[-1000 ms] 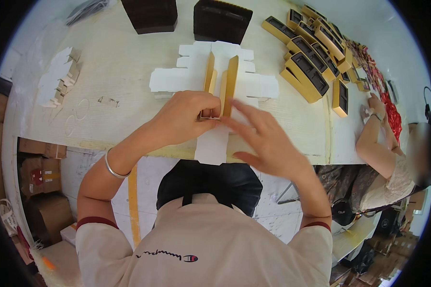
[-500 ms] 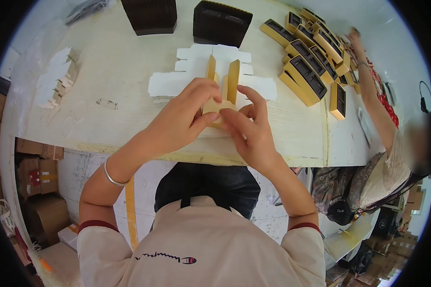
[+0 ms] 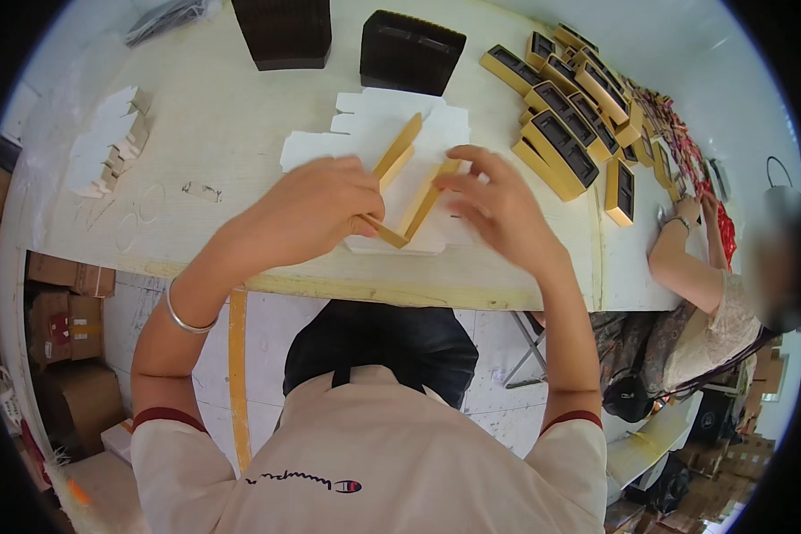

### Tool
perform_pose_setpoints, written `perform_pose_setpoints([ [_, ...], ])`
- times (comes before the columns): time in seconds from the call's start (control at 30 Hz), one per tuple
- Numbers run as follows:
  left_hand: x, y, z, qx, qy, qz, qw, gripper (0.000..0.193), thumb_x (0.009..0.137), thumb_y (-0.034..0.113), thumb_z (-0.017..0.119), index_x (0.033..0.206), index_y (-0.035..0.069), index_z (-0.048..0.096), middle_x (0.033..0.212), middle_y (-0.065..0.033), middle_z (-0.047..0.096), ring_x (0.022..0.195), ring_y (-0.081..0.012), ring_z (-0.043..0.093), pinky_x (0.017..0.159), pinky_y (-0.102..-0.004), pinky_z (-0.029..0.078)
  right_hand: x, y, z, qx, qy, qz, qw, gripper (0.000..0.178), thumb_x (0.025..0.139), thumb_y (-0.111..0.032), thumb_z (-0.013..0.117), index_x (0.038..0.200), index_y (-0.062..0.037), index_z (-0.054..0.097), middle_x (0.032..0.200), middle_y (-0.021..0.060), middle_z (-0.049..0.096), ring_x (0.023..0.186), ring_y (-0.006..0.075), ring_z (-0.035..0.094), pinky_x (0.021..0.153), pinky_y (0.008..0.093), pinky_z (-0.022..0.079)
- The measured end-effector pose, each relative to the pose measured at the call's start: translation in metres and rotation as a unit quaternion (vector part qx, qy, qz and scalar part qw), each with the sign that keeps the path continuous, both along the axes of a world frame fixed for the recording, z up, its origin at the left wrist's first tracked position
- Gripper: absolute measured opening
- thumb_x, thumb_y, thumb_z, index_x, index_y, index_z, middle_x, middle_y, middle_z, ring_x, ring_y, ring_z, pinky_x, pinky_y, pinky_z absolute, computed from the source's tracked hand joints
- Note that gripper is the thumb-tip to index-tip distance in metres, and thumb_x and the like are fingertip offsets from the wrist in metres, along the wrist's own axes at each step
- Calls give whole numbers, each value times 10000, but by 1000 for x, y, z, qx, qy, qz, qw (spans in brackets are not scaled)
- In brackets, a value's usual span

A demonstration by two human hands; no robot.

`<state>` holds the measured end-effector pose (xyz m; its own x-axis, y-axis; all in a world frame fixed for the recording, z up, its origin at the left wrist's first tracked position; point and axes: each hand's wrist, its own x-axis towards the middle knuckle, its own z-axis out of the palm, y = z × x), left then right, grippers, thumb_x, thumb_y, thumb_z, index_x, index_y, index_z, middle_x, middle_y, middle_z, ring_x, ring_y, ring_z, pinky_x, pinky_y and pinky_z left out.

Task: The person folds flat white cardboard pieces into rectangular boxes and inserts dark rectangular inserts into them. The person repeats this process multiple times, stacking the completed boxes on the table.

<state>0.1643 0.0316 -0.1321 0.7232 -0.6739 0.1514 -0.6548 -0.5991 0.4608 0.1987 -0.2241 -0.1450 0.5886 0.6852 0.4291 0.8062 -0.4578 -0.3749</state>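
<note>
A half-folded gold cardboard box (image 3: 423, 200), its long side walls standing up, is tilted over a stack of flat white box blanks (image 3: 365, 120) on the table. My left hand (image 3: 316, 209) pinches the near left end of the gold box, the fingers bent round its edge. On the other side, my right hand (image 3: 503, 200) has its fingers apart and curved. Its fingertips are at the top of the right-hand wall, and I cannot tell how firmly they touch it. The inside of the box is partly hidden by its walls.
Two stacks of dark brown trays (image 3: 409, 53) (image 3: 285, 36) stand at the back. Finished gold boxes with dark inserts (image 3: 556, 151) are piled at the right. Folded white card pieces (image 3: 107, 142) lie at the left. A co-worker's hands (image 3: 690, 209) are at red items, far right.
The gold box has turned and tilted, its walls now leaning right. My hands have moved apart, the right one off the near end. The co-worker's arm has come down from the back.
</note>
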Motion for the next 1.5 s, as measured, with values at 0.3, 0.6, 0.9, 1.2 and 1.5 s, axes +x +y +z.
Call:
perform_pose_setpoints([
  [0.3,-20,-18,-2,54,-278,144,948,211,735,76,710,941,59,664,1002,-59,645,924,-243,558,782,-355,470,-23,29,10,-74,-308,-57,947,263,685,-141,659,933,-56,643,851,56,529,791,205,502,682,322,389],
  [0.6,7,2,-13,-78,-279,157,944,323,710,5,705,1023,59,647,1075,-65,621,952,-258,537,794,-363,464,-14,2,24,-27,-266,-91,959,183,707,-176,729,805,-73,613,791,70,529,792,233,543,760,367,407],
  [0.9,-16,-20,-27,-21,-123,57,990,276,702,194,756,931,91,641,931,-24,558,907,-196,520,711,-298,476,-78,11,11,-120,-22,-14,992,438,725,-317,750,1038,-33,636,1034,103,600,955,256,575,824,368,438],
  [1.2,2,-12,-12,-68,-32,0,997,216,675,101,788,795,48,616,1005,-48,490,929,-210,512,780,-323,475,-26,-15,2,-9,26,50,998,371,750,4,683,1113,-50,631,1080,123,612,997,294,581,838,362,466],
  [1.5,3,-11,-23,-94,-58,4,994,196,720,156,770,779,77,601,892,-31,558,941,-229,518,763,-328,473,-10,14,-5,0,26,73,997,160,747,7,709,869,-16,607,850,105,554,756,276,546,667,354,465],
])
